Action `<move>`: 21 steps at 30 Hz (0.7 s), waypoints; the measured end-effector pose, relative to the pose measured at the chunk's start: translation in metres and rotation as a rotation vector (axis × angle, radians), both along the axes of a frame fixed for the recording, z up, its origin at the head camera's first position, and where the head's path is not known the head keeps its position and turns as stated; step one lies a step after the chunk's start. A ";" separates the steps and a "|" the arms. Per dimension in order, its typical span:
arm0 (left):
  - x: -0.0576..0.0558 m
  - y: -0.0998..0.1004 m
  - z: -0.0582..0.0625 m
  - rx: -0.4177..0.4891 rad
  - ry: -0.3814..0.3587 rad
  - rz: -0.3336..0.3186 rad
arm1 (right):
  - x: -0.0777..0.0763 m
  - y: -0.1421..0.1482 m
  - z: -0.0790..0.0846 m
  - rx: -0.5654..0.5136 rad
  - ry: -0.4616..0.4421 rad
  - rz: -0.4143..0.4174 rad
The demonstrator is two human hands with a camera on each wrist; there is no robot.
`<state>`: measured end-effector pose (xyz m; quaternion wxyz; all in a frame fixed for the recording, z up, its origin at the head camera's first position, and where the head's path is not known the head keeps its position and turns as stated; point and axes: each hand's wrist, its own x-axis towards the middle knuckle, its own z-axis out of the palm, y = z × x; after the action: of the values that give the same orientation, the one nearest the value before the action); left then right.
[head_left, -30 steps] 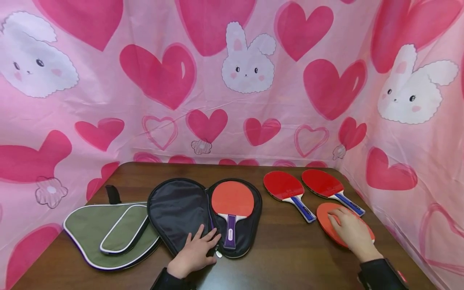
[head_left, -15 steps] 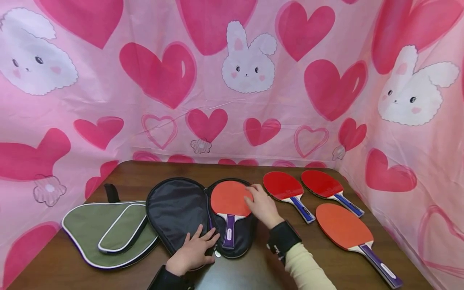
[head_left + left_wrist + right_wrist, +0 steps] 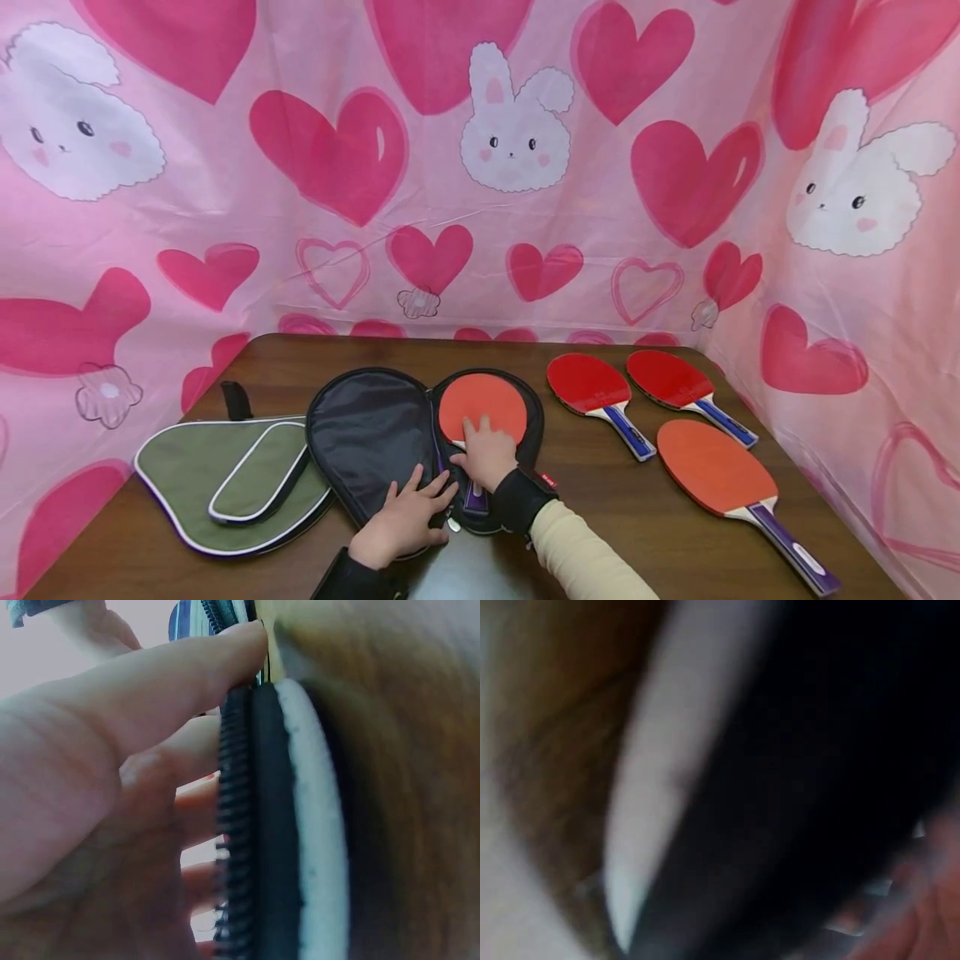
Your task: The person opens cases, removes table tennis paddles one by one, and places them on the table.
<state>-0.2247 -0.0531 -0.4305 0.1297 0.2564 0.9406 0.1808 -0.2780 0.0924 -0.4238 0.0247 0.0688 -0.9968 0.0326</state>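
An unzipped paddle case (image 3: 367, 442) lies spread out, its black inside facing up. In its right half rests a table tennis paddle (image 3: 472, 400) with orange rubber and a purple handle. My left hand (image 3: 405, 517) rests with fingers spread on the left half, near the front edge; the left wrist view shows its thumb by the zipper teeth (image 3: 234, 825) and white piping (image 3: 319, 825). My right hand (image 3: 487, 454) lies over the paddle, fingertips on the orange face, covering the neck and part of the handle. The right wrist view is blurred, mostly dark case edge.
A green case (image 3: 187, 483) with white piping lies at the left, partly beneath the open one. On the right are two red paddles with blue handles, one nearer (image 3: 588, 383) and one farther (image 3: 670, 379), plus another orange paddle (image 3: 716, 467). A pink printed cloth (image 3: 337, 275) hangs behind the table (image 3: 600, 533).
My right hand has left the loose orange paddle at the right and come left onto the paddle in the case, first at its right edge, then over its neck. My left hand stays put.
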 end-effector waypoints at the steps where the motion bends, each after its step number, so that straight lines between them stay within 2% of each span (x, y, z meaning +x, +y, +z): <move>1: 0.000 0.000 0.000 -0.001 0.001 0.001 | 0.001 -0.001 0.000 0.003 -0.011 -0.007; 7: -0.001 0.000 -0.001 0.014 -0.016 -0.003 | 0.003 -0.003 -0.002 -0.132 -0.070 -0.012; 13: 0.001 -0.001 0.000 0.032 -0.013 -0.012 | 0.005 0.008 -0.003 -0.157 -0.019 0.058; 16: 0.001 -0.002 0.001 0.035 -0.005 -0.018 | 0.008 0.017 0.002 -0.180 0.019 0.101; 21: 0.001 -0.002 0.002 0.041 -0.015 -0.012 | 0.009 0.039 0.013 -0.268 0.026 0.185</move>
<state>-0.2237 -0.0548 -0.4281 0.1327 0.2632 0.9341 0.2014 -0.2694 0.1312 -0.4109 0.0435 0.1569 -0.9725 0.1665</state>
